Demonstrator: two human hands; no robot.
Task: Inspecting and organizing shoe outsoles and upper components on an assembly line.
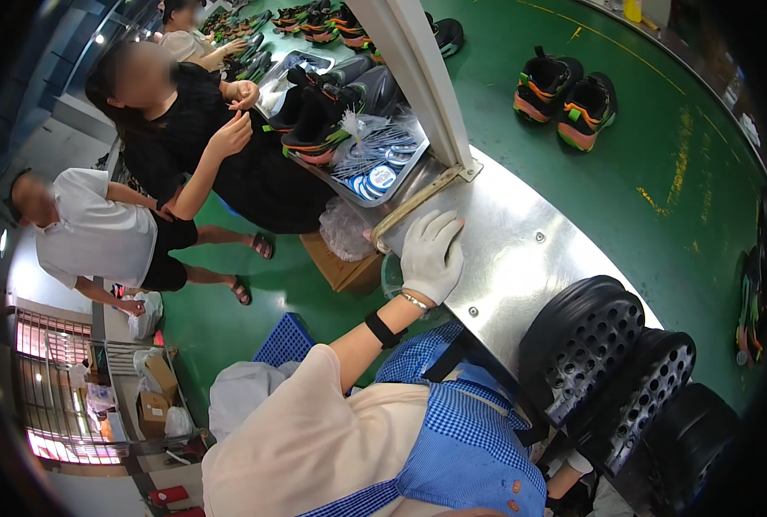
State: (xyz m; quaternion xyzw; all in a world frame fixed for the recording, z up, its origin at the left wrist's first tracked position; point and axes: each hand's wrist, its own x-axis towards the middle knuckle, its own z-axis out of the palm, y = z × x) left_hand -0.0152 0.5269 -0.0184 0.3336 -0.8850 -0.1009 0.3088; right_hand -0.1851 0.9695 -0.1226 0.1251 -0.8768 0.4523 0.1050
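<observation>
My left hand (pixel 433 254), in a white glove, lies on the edge of a bare metal worktop (pixel 521 267) with its fingers stretched out and nothing held. Just beyond its fingertips, a worn metal bar (pixel 422 200) is fixed across the worktop. Only a bit of white glove and the wrist show of my right hand (pixel 578 464), low down beside several black rounded forms (pixel 592 349) with perforated faces. Its fingers are hidden behind them.
Past a grey post (pixel 422 82) stands a metal tray (pixel 375 200) with round blue-and-white tags and plastic ties. Black-and-orange shoes (pixel 310 129) sit beyond it. A pair of shoes (pixel 586 112) rests on the green surface. Two people stand at left; a blue crate (pixel 284 342) is nearby.
</observation>
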